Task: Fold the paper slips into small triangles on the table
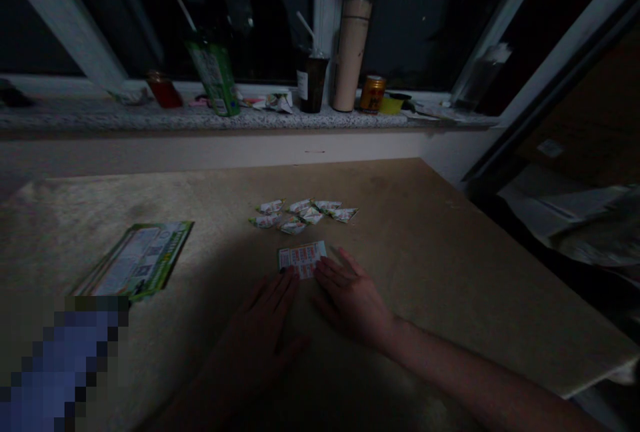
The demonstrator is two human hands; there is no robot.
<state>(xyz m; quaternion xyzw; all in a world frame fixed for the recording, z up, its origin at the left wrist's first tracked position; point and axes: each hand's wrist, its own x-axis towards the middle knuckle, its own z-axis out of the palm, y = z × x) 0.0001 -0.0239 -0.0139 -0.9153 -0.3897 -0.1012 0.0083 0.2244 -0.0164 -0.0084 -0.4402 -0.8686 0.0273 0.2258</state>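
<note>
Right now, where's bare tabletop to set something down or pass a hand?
Widest: tabletop beyond the right hand, out to its right edge. Narrower: between the stacked green sheets and folded pieces. Crowded: centre, left hand beside right at the printed card; also the windowsill around flask and can.

Small rectangular printed sheet [303, 255], pale ground with reddish and bluish blocks set in rows, laid flat on the desk [425, 239], slightly skewed, near edge partly covered, print too small to be read

card [301, 255] wht, red/blu blks | stack [145, 259] grn/wht | sill [165, 119] gry spkld
</note>
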